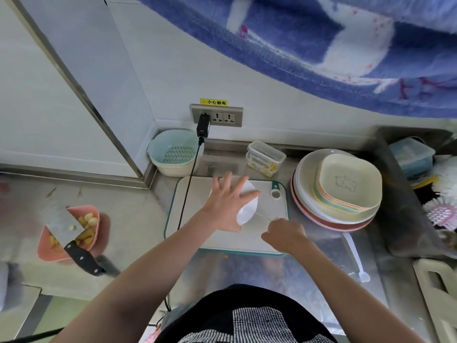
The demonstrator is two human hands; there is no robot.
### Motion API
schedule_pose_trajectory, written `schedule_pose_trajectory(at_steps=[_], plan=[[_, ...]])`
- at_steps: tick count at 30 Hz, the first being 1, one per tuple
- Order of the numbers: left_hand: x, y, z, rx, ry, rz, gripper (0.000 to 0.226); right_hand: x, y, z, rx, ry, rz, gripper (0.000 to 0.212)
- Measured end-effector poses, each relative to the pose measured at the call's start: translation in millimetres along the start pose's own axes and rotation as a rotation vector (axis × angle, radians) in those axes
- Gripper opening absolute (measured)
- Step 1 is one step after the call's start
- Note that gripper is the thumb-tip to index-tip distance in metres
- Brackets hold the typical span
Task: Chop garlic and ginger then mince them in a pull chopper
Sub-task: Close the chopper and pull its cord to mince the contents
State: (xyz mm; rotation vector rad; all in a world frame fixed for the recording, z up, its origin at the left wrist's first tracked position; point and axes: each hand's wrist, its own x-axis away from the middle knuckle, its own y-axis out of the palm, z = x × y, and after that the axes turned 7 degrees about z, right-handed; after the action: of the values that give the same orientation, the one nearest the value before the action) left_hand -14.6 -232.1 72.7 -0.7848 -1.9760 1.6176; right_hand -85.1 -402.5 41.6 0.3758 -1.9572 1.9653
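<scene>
Left hand (pixel 228 204) presses flat on the pull chopper (pixel 247 206); right hand (pixel 284 235) grips its cord (pixel 263 216).

Bare forearms, black top (pixel 247 303), grey-white knitted panel (pixel 257 325)

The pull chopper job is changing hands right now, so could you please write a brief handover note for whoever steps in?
Left hand: fingers spread flat, pressing down on the white pull chopper on the cutting board.
Right hand: curled in a fist just right of the chopper, apparently gripping the pull cord; a thin line runs from it to the chopper.
Cleaver rests across the pink dish on the left, which still holds garlic cloves and ginger pieces.
Done: apparently some chopping. Contents of the chopper cannot be seen.
Left: finish pulling, then deal with what remains in the dish.
</scene>
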Motion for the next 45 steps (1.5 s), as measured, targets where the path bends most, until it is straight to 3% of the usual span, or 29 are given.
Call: schedule_pose_trajectory(at_steps=[7,11,16,19,24,31,35,39,45], plan=[[5,0,-32,-0.008,-0.144,-0.005,0.102,17,23,55,0.134,0.131,-0.141,0.036],[9,-3,-37,-0.030,-0.115,-0.009,0.102,14,10,38,0.073,0.142,-0.045,0.035],[1,-11,-2,-0.066,0.051,0.022,0.099,0,-20,-30,0.068,-0.152,0.177,0.026],[3,-15,9,-0.133,0.123,0.068,0.088,-3,-22,-45,0.133,-0.245,0.268,0.037],[9,-12,4,-0.197,0.065,0.125,0.097,-4,-9,-33,0.177,-0.156,0.102,0.029],[2,-22,-38,-0.201,-0.125,0.176,0.097,20,31,37,0.300,0.040,-0.115,0.034],[4,-12,-27,-0.169,-0.074,0.080,0.100,11,2,14,0.180,-0.025,0.012,0.033],[8,-6,8,-0.120,0.029,0.034,0.095,-2,-31,-42,0.144,-0.305,0.237,0.037],[17,-10,14,-0.107,0.009,0.129,0.093,-2,-22,-40,0.249,-0.324,0.208,0.039]])
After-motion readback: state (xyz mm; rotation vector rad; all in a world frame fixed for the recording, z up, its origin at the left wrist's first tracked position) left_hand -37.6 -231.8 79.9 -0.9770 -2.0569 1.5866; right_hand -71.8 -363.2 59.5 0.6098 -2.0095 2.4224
